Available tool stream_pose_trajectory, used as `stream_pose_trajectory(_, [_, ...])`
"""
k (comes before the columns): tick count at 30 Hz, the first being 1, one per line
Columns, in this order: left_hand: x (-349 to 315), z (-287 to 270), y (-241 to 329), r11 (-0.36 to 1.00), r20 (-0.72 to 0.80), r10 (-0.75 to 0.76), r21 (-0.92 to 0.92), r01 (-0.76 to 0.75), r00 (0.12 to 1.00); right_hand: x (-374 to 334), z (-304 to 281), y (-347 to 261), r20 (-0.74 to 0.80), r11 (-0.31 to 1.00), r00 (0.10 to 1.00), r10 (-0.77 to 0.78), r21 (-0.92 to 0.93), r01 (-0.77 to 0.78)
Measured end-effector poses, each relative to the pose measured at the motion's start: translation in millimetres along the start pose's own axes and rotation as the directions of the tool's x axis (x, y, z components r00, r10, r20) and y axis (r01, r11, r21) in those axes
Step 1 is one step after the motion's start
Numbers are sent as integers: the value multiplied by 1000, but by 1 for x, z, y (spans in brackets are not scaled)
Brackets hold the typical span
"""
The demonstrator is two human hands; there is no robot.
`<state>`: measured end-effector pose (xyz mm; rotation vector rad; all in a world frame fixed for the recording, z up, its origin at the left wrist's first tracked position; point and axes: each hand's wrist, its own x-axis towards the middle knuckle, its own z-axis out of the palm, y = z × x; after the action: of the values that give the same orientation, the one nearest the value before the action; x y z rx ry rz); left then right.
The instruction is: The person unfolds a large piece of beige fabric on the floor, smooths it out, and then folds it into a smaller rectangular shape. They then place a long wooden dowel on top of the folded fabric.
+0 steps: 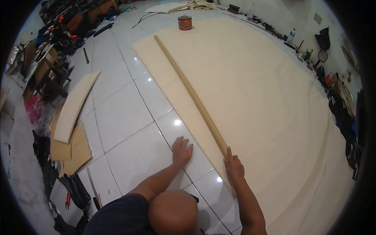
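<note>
A large sheet of cream cloth (266,98) is spread over the tiled floor, its straight left edge running away from me. On it, close to that edge, lies a long tan pole (190,91), slanting from far left to near right. My right hand (235,168) is closed at the near end of the pole, with a finger stretched along it. To the left of the cloth, my left hand (181,152) rests on the white tiles with its fingers apart, holding nothing. A red and dark tin can (185,22) stands on the far part of the cloth.
Folded cream cloth (76,107) lies over brown card pieces (80,150) at the left. Dark fabric is heaped at the far left. Bottles (291,36) and small items line the right wall. More cloth (176,7) lies at the far end.
</note>
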<state>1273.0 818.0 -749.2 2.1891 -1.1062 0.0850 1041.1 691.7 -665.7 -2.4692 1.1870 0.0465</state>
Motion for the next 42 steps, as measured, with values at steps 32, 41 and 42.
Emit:
stream_pose_trajectory(32, [117,58,15,957,318,80,241,-163,945,-208,-21,216,-359,476,406,840,131,-869])
stream_pose_trajectory(41, [130,60,33,959,396,15,254,-126,918,-158,-54,308,-432,503,328,840,395,-769])
stream_pose_trajectory(42, [138,61,46,962,404,-4,250,-106,915,-151,-54,306,-441,527,349,827,390,-755])
